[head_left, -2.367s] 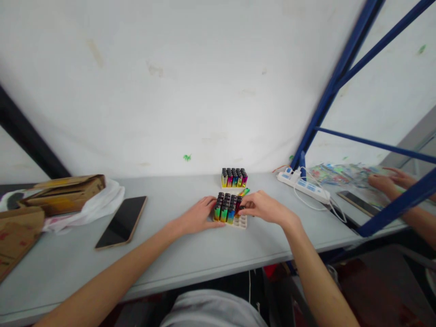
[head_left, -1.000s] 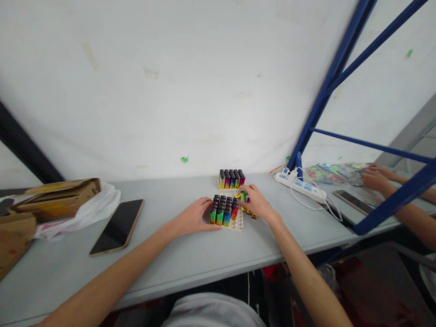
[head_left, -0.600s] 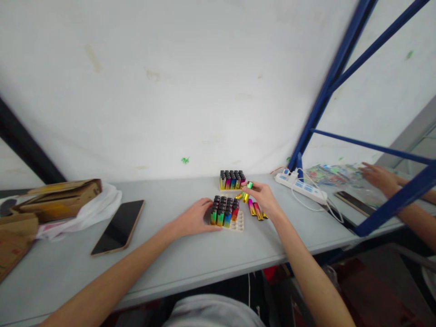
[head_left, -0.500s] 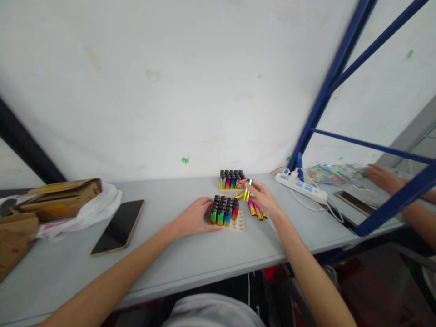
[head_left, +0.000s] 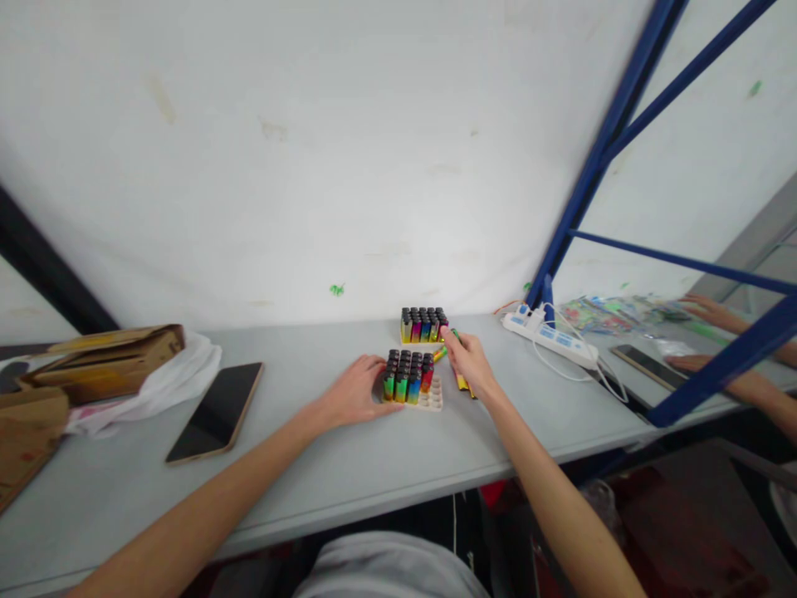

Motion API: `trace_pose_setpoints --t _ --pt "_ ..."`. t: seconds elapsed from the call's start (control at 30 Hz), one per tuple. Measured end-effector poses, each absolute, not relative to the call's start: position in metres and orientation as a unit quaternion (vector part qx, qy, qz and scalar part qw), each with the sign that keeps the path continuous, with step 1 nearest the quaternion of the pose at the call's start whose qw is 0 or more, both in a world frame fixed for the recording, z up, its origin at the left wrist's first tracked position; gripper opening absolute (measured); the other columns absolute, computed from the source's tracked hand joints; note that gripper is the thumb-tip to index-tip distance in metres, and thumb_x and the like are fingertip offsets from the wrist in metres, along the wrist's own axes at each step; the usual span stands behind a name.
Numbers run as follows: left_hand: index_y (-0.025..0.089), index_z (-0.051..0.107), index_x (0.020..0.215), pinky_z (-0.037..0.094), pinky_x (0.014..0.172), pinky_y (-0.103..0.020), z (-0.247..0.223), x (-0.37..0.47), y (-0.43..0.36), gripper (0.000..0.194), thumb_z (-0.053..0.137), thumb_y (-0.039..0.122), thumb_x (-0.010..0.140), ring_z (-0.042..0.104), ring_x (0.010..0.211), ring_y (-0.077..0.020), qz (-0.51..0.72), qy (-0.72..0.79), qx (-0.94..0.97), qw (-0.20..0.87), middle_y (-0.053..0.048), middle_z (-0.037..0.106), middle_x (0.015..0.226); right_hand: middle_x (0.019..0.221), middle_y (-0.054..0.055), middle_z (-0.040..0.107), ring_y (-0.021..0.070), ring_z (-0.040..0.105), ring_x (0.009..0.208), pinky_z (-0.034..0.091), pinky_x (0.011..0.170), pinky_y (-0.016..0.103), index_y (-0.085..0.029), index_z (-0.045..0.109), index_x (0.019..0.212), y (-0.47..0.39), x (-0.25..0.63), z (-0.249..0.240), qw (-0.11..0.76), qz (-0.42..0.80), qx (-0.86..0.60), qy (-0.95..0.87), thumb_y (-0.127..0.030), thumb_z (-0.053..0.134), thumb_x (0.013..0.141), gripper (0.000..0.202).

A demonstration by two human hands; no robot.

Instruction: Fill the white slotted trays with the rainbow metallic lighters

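Observation:
Several upright black-topped lighters [head_left: 403,375] in green, blue and red stand in a pale tray [head_left: 434,394], whose right part shows bare slots. My left hand [head_left: 362,394] is closed around the left side of that tray. Behind it stands a second block of lighters [head_left: 424,324]. My right hand [head_left: 466,359] is closed on a lighter just right of the front tray, most of it hidden by the fingers. Loose shiny lighters [head_left: 464,384] lie partly under that hand, and another lies between the two trays.
A dark phone [head_left: 217,411], white plastic bag [head_left: 187,375] and cardboard boxes [head_left: 118,365] lie left. Right are a power strip [head_left: 551,338], a blue metal frame [head_left: 585,183] and, beyond it, another person's hands [head_left: 710,365] by a phone and plastic packets.
My right hand has turned and lowered slightly towards the loose lighters, covering more of them. My left hand still holds the tray. A second hand of the other person has come into view.

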State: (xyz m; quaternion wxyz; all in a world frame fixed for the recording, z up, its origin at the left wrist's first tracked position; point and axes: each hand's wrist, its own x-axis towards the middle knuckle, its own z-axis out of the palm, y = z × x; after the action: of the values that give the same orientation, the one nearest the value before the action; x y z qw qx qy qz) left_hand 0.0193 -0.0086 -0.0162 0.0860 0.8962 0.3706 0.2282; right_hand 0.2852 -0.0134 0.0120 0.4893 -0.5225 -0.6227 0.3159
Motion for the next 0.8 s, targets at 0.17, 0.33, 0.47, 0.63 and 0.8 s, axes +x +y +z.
trace_pose_setpoints --t 0.17,0.33,0.47,0.63,0.8 --pt "0.021 0.067 0.124 0.050 0.110 -0.051 -0.0164 0.0193 -0.0091 0.066 0.074 0.070 0.079 0.062 0.119 -0.0371 0.229 0.366 0.896 0.105 -0.016 0.065 0.130 0.052 -0.004 0.036 0.0133 0.033 0.052 0.025 0.049 0.028 -0.026 0.037 0.059 -0.0132 0.2826 0.0061 0.512 0.269 -0.557 -0.597 -0.060 0.049 0.088 0.047" --pt "0.021 0.066 0.125 0.048 0.113 -0.050 -0.0190 0.0188 -0.0088 0.065 0.074 0.068 0.081 0.061 0.124 -0.0362 0.233 0.363 0.895 0.111 -0.015 0.062 0.136 0.054 -0.003 0.037 0.0145 0.036 0.055 0.026 0.051 0.027 -0.025 0.037 0.058 -0.0109 0.2848 0.0032 0.520 0.223 -0.559 -0.606 -0.049 0.047 0.087 0.038" --pt "0.022 0.067 0.126 0.049 0.113 -0.051 -0.0195 0.0186 -0.0090 0.066 0.073 0.070 0.081 0.061 0.123 -0.0371 0.240 0.362 0.894 0.109 -0.015 0.064 0.135 0.053 -0.004 0.039 0.0151 0.037 0.054 0.028 0.052 0.028 -0.026 0.038 0.061 -0.0114 0.2849 0.0032 0.526 0.232 -0.554 -0.603 -0.060 0.048 0.090 0.046" --pt "0.022 0.066 0.127 0.049 0.112 -0.049 -0.0181 0.0186 -0.0094 0.067 0.074 0.069 0.080 0.062 0.123 -0.0369 0.233 0.369 0.895 0.095 -0.015 0.063 0.134 0.053 -0.003 0.040 0.0151 0.037 0.056 0.028 0.053 0.028 -0.026 0.038 0.059 -0.0168 0.2803 0.0093 0.512 0.236 -0.553 -0.613 -0.069 0.048 0.089 0.053" --pt "0.021 0.065 0.129 0.049 0.113 -0.049 -0.0170 0.0206 -0.0094 0.067 0.073 0.068 0.082 0.062 0.124 -0.0373 0.230 0.362 0.899 0.085 -0.016 0.065 0.132 0.056 -0.003 0.037 0.0145 0.036 0.057 0.027 0.056 0.029 -0.025 0.037 0.057 -0.0179 0.2777 0.0119 0.509 0.207 -0.558 -0.622 -0.054 0.045 0.087 0.042"
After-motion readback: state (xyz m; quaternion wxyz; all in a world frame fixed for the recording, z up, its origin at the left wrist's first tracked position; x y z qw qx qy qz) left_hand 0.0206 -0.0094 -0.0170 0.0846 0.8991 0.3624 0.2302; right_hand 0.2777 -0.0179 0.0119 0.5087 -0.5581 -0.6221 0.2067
